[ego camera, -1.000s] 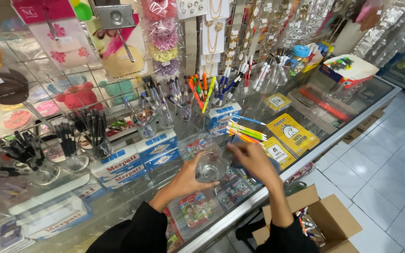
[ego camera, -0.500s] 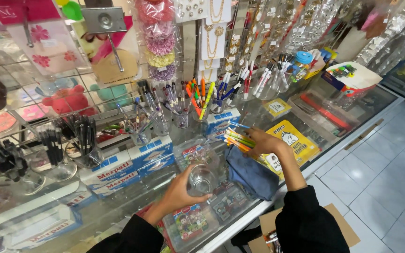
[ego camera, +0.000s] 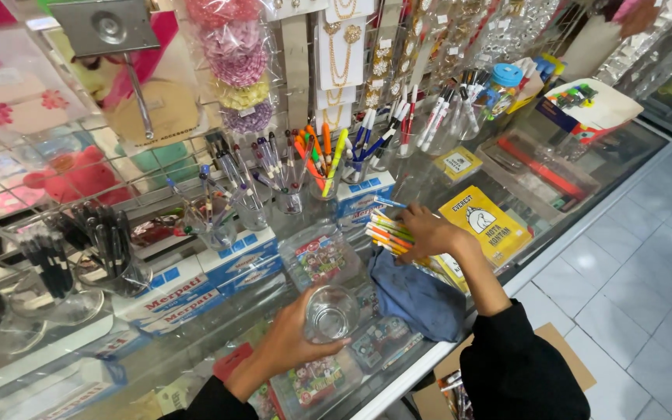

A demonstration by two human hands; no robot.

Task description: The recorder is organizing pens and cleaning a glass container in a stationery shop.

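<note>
My left hand [ego camera: 293, 342] grips an empty clear drinking glass [ego camera: 330, 313] above the glass counter [ego camera: 585, 198], near its front edge. My right hand [ego camera: 428, 232] reaches forward and closes on a bundle of coloured pens [ego camera: 389, 232] lying on the counter. A crumpled blue cloth [ego camera: 416, 299] lies on the counter just below my right hand and to the right of the glass. Both my sleeves are black.
Clear cups of pens [ego camera: 328, 167] and blue-and-white boxes [ego camera: 196, 284] line the back of the counter. Yellow booklets [ego camera: 485, 222] lie to the right. Hair ties and jewellery hang on a rack behind. An open cardboard box [ego camera: 554, 362] sits on the tiled floor.
My right hand left the glass, dropped the blue cloth on the counter and moved forward onto the coloured pens. The left hand keeps holding the glass.
</note>
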